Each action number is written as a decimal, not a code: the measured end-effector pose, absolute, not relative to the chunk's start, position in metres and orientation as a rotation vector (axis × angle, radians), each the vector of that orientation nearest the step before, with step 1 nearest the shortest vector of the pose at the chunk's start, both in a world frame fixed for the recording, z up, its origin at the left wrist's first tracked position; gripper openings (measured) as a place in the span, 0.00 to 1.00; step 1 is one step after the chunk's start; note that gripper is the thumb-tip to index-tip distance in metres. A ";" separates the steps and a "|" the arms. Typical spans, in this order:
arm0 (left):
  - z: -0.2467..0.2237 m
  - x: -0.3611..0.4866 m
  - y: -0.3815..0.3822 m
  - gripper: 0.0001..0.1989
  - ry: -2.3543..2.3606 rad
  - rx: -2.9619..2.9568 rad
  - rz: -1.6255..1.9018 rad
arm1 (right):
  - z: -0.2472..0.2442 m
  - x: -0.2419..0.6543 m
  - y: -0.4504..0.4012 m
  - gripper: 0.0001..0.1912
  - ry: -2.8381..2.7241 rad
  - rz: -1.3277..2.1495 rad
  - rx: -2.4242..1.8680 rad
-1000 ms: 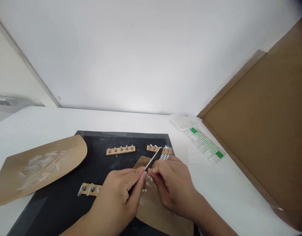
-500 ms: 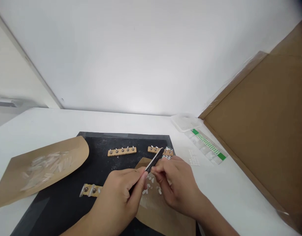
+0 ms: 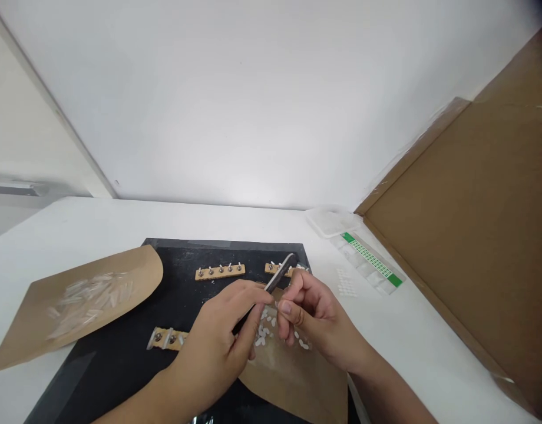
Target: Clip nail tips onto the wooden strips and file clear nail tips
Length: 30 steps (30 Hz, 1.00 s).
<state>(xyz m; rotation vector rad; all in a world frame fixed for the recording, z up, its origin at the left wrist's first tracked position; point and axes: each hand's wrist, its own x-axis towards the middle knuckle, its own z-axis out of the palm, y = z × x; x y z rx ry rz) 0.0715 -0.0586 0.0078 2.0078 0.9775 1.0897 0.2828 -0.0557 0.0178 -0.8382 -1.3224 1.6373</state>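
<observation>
My left hand (image 3: 229, 330) is closed around a slim black nail file (image 3: 280, 272) with a pale edge, whose rounded end points up and away. Just to the right, my right hand (image 3: 313, 315) pinches a small clear piece (image 3: 277, 304), probably a nail tip, mostly hidden by the fingertips. The piece is close to the file; whether they touch I cannot tell. Beneath both hands lies a brown paper sheet (image 3: 297, 377) with several small white nail tips (image 3: 262, 335). A cork strip (image 3: 165, 339) with metal studs is partly covered by my left hand.
A black mat (image 3: 178, 294) lies on the white table. Near its far edge are two studded cork strips (image 3: 220, 271) (image 3: 275, 269). Brown paper with clear tips (image 3: 92, 297) is at left. A clear tray (image 3: 333, 221), a green-labelled plastic packet (image 3: 372, 259) and cardboard (image 3: 465, 224) stand right.
My right hand has drawn slightly away from the file and turned, showing its thumb and the piece in its pinch. The file in my left hand has tilted a little.
</observation>
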 end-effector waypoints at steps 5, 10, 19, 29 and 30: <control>0.017 0.074 -0.059 0.10 0.831 1.698 0.990 | 0.015 0.284 -0.056 0.17 -1.324 1.607 -0.865; 0.014 0.077 -0.060 0.09 0.751 1.425 0.969 | 0.019 0.289 -0.056 0.16 -1.373 1.628 -0.875; 0.013 0.073 -0.052 0.13 0.797 1.406 0.868 | 0.020 0.292 -0.058 0.16 -1.442 1.625 -0.902; 0.008 0.072 -0.059 0.09 0.970 2.011 1.231 | 0.022 0.289 -0.058 0.16 -1.359 1.655 -0.856; 0.007 0.072 -0.059 0.09 0.979 2.086 1.296 | 0.021 0.289 -0.058 0.17 -1.342 1.675 -0.842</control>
